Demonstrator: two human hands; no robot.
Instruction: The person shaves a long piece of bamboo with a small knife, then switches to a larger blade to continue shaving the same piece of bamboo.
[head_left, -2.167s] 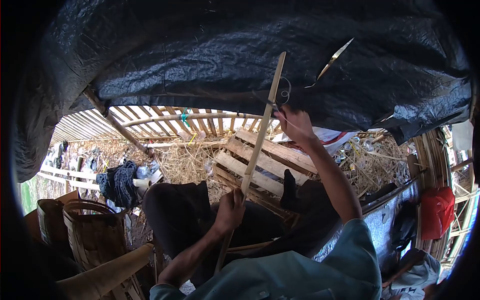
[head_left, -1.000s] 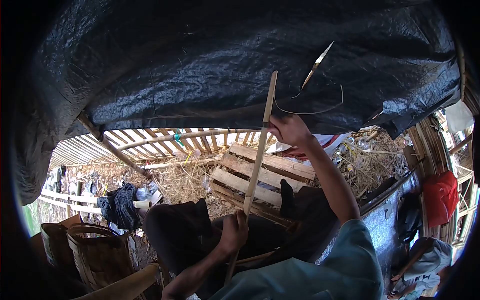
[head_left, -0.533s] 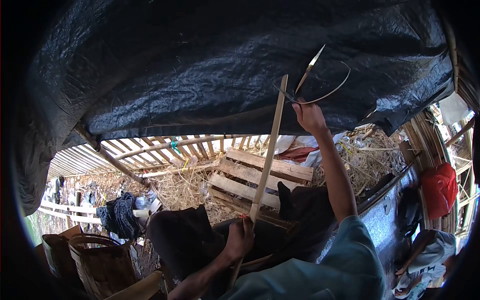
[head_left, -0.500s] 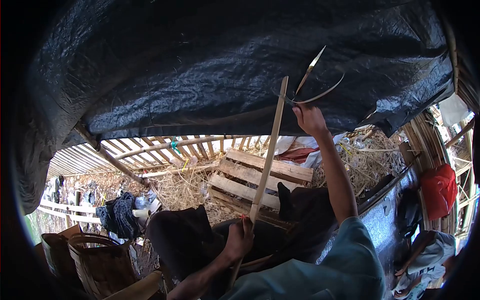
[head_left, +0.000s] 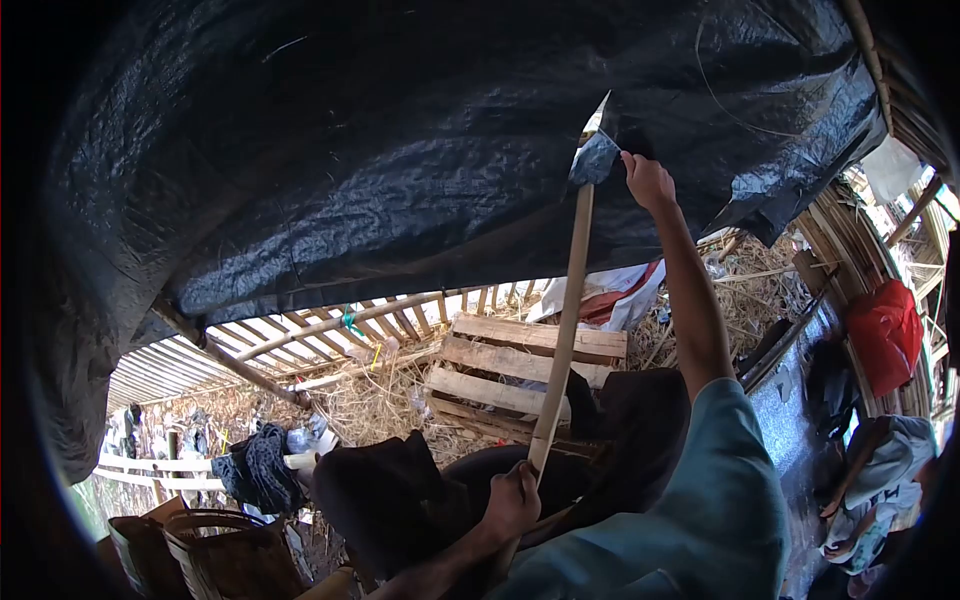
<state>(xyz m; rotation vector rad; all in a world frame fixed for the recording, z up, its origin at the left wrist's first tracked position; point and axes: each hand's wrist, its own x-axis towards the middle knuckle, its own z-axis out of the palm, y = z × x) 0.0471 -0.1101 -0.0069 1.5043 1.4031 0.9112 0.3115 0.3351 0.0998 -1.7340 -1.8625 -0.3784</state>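
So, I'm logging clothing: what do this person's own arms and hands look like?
The right hand and left hand are gloveless, with no watch or bracelet visible. A blue-green sleeve covers the top of the right arm and ends far short of the hand. The left forearm is bare as far as it shows; no sleeve is visible there.

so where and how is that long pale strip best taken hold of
Probably low on the long pale strip, where the left hand grips it, coming from the left with fingers wrapped across its narrow width. It is long and slender, slanting up and away from the body, and the right hand is beside its upper end, so a low hold should stay clear.
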